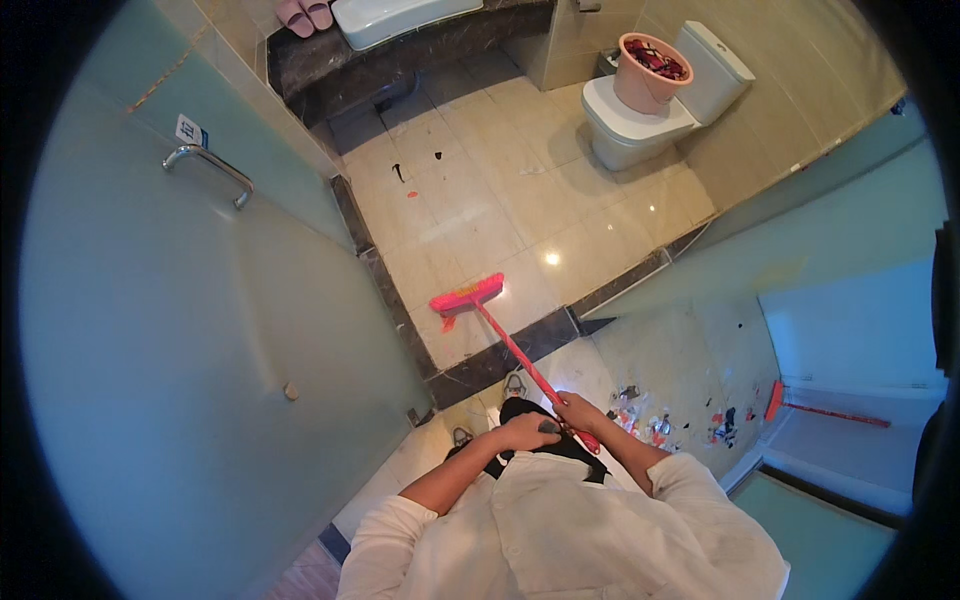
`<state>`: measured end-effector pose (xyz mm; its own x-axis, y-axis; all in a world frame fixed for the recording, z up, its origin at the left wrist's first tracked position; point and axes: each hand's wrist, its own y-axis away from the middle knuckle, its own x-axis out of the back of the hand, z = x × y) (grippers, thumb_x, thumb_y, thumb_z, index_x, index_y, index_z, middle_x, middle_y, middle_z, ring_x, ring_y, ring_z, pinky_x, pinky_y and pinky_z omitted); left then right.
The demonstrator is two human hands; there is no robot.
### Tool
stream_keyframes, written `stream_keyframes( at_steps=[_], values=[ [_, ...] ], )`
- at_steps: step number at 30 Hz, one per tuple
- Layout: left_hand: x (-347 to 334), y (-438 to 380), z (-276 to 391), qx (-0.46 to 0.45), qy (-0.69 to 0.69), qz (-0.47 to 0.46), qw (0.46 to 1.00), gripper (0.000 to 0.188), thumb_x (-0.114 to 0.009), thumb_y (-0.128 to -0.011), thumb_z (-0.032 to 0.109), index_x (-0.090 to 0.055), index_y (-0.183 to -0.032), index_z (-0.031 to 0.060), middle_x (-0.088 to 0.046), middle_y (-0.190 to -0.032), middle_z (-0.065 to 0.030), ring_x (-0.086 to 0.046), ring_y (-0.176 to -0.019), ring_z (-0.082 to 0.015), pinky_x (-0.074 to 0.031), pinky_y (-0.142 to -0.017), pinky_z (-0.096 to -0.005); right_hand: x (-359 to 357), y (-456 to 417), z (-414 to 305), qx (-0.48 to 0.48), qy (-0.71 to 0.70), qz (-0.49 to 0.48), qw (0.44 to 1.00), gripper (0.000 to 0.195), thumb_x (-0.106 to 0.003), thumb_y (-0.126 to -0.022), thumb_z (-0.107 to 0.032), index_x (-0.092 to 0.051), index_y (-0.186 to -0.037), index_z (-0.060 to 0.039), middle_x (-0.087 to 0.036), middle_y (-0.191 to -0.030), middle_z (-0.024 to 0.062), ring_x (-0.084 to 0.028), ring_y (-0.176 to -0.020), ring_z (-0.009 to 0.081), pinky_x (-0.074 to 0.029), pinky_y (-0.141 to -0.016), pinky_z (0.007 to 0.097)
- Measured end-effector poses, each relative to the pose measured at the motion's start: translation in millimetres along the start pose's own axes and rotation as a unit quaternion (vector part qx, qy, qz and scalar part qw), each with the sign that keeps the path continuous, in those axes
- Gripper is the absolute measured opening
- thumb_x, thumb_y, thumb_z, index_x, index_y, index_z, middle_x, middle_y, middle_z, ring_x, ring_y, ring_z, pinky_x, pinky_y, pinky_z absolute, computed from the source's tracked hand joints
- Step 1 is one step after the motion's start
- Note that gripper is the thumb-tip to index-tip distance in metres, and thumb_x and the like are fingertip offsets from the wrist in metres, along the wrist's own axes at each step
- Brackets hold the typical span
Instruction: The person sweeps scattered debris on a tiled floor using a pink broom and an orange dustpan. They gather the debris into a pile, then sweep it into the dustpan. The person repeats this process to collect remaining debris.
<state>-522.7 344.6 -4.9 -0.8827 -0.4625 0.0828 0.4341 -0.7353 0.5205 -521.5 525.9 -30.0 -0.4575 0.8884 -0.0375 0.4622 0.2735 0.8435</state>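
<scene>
My right hand (579,412) grips the red handle of a push broom near its upper end. The broom's bright pink head (466,293) rests on the beige tiles inside the bathroom, just past the dark stone threshold (514,349). Close to my lap, my left hand (523,433) is curled around a small dark grey object (549,426), too unclear to identify. Reddish scraps (448,323) lie beside the broom head. Farther in, a black strip (398,173), a small black bit (438,156) and another reddish scrap (412,194) are scattered on the floor.
Frosted glass door (187,315) with a metal handle (214,166) stands left. Ahead is a toilet (637,131) bearing a pink bucket (637,90) of cloth. Mixed litter (660,426) lies right, near a second red broom (832,415). A sink (397,19) and pink slippers (296,19) sit on the counter.
</scene>
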Motion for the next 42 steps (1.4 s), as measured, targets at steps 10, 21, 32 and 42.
stream_keyframes(
  at_steps=[10, 21, 32, 42],
  values=[
    [40, -44, 40, -0.031, 0.117, 0.111, 0.986, 0.039, -0.056, -0.085, 0.033, -0.057, -0.109, 0.0013, -0.064, -0.093, -0.0091, -0.058, -0.089, -0.0145, -0.043, -0.083, -0.0280, 61, -79, -64, 0.100, -0.251, 0.137, 0.953, 0.009, -0.042, -0.087, -0.014, -0.039, -0.081, -0.0073, -0.043, -0.057, 0.0044, -0.040, -0.038, 0.0142, -0.034, -0.033, 0.0290],
    [174, -63, 48, 0.026, 0.251, 0.113, 0.961, 0.036, -0.059, -0.082, 0.038, -0.063, -0.086, 0.0032, -0.064, -0.077, -0.0052, -0.055, -0.069, -0.0095, -0.044, -0.067, -0.0250, 59, -155, -142, 0.082, -0.305, 0.098, 0.944, 0.010, -0.046, -0.079, -0.006, -0.054, -0.079, 0.0006, -0.051, -0.056, 0.0071, -0.046, -0.042, 0.0158, -0.037, -0.038, 0.0303],
    [350, -123, 51, 0.057, 0.277, 0.156, 0.946, 0.043, -0.054, -0.082, 0.044, -0.062, -0.088, 0.0017, -0.065, -0.072, -0.0090, -0.059, -0.075, -0.0152, -0.043, -0.073, -0.0280, 122, -280, -313, 0.099, -0.244, 0.292, 0.920, 0.008, -0.042, -0.080, -0.007, -0.045, -0.076, -0.0006, -0.047, -0.055, 0.0082, -0.045, -0.038, 0.0191, -0.038, -0.035, 0.0323],
    [433, -90, 31, 0.023, 0.362, -0.043, 0.931, 0.040, -0.063, -0.079, 0.040, -0.063, -0.092, 0.0018, -0.066, -0.082, -0.0091, -0.062, -0.070, -0.0129, -0.044, -0.065, -0.0249, 75, -282, -352, 0.022, -0.091, 0.152, 0.984, 0.018, -0.050, -0.084, -0.013, -0.053, -0.092, 0.0019, -0.055, -0.067, 0.0093, -0.051, -0.052, 0.0164, -0.042, -0.047, 0.0291]
  ],
)
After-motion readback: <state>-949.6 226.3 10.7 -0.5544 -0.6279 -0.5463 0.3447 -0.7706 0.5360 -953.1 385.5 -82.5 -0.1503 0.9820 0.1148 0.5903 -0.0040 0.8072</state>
